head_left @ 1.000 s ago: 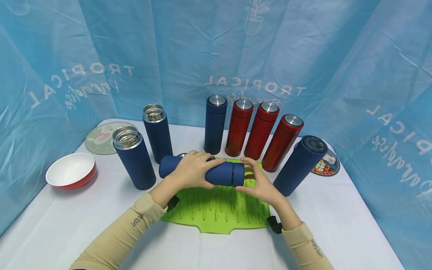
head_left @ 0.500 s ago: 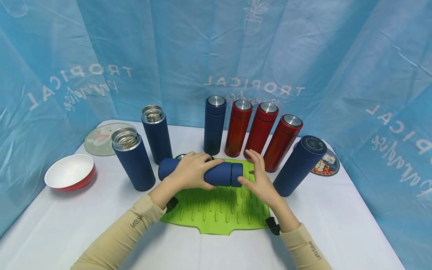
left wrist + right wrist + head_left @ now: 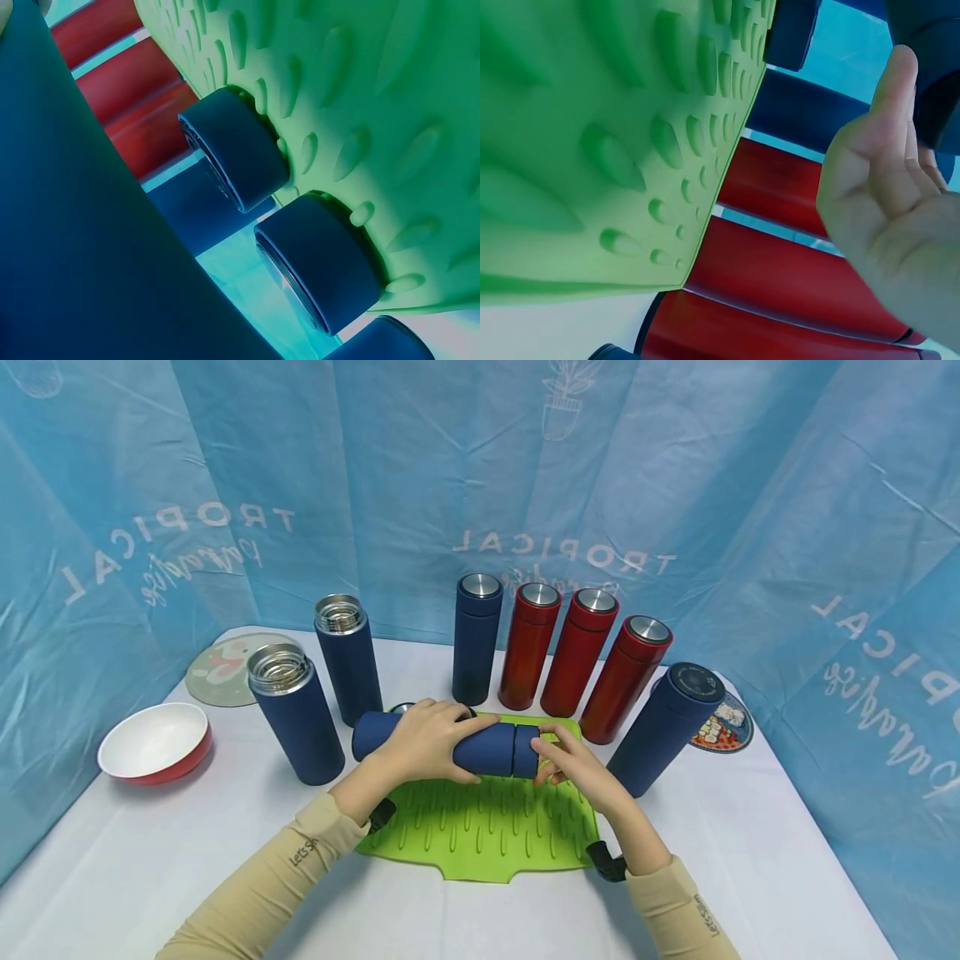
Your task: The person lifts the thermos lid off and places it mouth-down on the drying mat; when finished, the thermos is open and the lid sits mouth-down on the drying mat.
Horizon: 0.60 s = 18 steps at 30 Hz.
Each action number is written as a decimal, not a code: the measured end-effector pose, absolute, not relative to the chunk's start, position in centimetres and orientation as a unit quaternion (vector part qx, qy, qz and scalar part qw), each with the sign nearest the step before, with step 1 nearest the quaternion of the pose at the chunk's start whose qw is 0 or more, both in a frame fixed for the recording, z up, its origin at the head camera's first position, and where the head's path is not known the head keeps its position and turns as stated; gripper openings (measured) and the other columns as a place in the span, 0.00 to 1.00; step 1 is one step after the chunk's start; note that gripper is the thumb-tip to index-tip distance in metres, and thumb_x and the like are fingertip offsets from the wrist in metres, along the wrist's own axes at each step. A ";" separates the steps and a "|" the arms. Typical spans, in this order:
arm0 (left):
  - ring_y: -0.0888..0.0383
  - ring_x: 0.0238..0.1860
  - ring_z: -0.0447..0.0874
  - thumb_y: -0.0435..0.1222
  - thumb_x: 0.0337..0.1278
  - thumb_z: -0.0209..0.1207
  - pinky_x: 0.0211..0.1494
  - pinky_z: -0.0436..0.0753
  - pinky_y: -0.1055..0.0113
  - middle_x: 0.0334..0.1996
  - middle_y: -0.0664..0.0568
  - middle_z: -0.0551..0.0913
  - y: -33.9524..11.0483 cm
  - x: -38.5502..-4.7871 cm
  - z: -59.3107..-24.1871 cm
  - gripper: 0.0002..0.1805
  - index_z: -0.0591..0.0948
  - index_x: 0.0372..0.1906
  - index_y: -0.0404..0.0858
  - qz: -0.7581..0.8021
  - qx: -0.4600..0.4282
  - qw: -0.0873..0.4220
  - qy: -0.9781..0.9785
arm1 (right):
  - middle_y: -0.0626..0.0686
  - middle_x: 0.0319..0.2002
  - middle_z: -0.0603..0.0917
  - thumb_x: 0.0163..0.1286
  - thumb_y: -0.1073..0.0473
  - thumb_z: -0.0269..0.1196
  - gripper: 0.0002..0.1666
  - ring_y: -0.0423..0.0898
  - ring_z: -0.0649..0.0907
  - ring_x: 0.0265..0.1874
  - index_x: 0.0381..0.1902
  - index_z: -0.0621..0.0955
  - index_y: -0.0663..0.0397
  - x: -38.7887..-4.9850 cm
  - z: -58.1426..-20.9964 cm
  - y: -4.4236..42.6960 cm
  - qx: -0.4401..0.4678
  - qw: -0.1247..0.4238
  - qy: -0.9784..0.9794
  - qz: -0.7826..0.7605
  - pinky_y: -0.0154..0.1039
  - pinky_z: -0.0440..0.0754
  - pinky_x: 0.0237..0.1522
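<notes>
A dark blue bottle point(image 3: 489, 748) lies sideways in the air above a green ridged mat point(image 3: 480, 853), its cap point(image 3: 526, 751) at the right end behind a thin dark seam. My left hand point(image 3: 429, 741) grips the bottle's middle from above. At the cap end, my right hand point(image 3: 577, 767) has its thumb and fingers bent around the cap; the right wrist view shows this hand point(image 3: 892, 180) against the dark end. Two loose blue caps point(image 3: 234, 150) point(image 3: 319, 259) rest on the mat, mostly hidden behind the bottle in the head view.
Two lidless blue bottles point(image 3: 303, 731) point(image 3: 352, 668) and a red-and-white bowl point(image 3: 153, 742) stand left. Behind the mat are a capped blue bottle point(image 3: 476, 647) and three red bottles point(image 3: 528, 652). Another blue bottle point(image 3: 656, 739) stands right, near a patterned round plate point(image 3: 726, 731).
My right hand drew back from the cap with spread fingers, then came back and bent its fingers around it. My left hand and the bottle have hardly moved.
</notes>
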<state>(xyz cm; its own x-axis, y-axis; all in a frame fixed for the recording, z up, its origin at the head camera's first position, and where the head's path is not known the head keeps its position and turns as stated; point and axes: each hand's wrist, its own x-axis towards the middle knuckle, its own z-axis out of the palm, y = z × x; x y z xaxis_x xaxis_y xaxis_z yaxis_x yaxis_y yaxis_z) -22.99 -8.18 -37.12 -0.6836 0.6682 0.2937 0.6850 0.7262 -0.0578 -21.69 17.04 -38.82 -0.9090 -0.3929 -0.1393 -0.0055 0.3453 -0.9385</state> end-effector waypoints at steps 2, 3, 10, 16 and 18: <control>0.52 0.46 0.78 0.63 0.29 0.68 0.49 0.75 0.54 0.46 0.49 0.80 -8.2 -23.0 -37.1 0.46 0.71 0.63 0.54 -0.029 -0.368 0.147 -0.918 | 0.60 0.41 0.76 0.69 0.48 0.52 0.33 0.59 0.81 0.37 0.66 0.58 0.55 -21.8 -39.0 17.3 -0.140 0.175 0.795 -0.564 0.49 0.76 0.44; 0.51 0.46 0.78 0.62 0.29 0.68 0.49 0.75 0.54 0.46 0.49 0.80 -8.3 -23.0 -37.1 0.46 0.71 0.63 0.54 -0.030 -0.368 0.146 -0.918 | 0.61 0.44 0.75 0.68 0.49 0.54 0.33 0.59 0.80 0.38 0.66 0.58 0.54 -21.8 -39.1 17.4 -0.148 0.174 0.791 -0.567 0.51 0.76 0.45; 0.52 0.46 0.78 0.62 0.30 0.67 0.49 0.75 0.54 0.46 0.49 0.80 -8.3 -23.1 -37.2 0.46 0.70 0.63 0.54 -0.027 -0.367 0.140 -0.919 | 0.62 0.59 0.62 0.59 0.58 0.64 0.41 0.53 0.79 0.45 0.66 0.56 0.46 -21.9 -39.5 17.9 -0.203 0.162 0.780 -0.569 0.48 0.78 0.47; 0.51 0.47 0.78 0.63 0.30 0.67 0.50 0.75 0.53 0.47 0.49 0.79 -8.4 -23.1 -37.3 0.46 0.70 0.64 0.54 -0.027 -0.363 0.133 -0.922 | 0.57 0.65 0.57 0.59 0.56 0.65 0.45 0.59 0.74 0.54 0.68 0.53 0.37 -21.8 -39.4 17.8 -0.214 0.161 0.782 -0.563 0.49 0.77 0.48; 0.51 0.46 0.78 0.63 0.30 0.67 0.50 0.75 0.53 0.46 0.49 0.80 -8.4 -23.1 -37.4 0.46 0.70 0.64 0.54 -0.027 -0.362 0.136 -0.922 | 0.58 0.66 0.57 0.64 0.52 0.60 0.42 0.60 0.73 0.55 0.69 0.51 0.37 -21.9 -39.3 17.7 -0.205 0.162 0.788 -0.558 0.54 0.76 0.50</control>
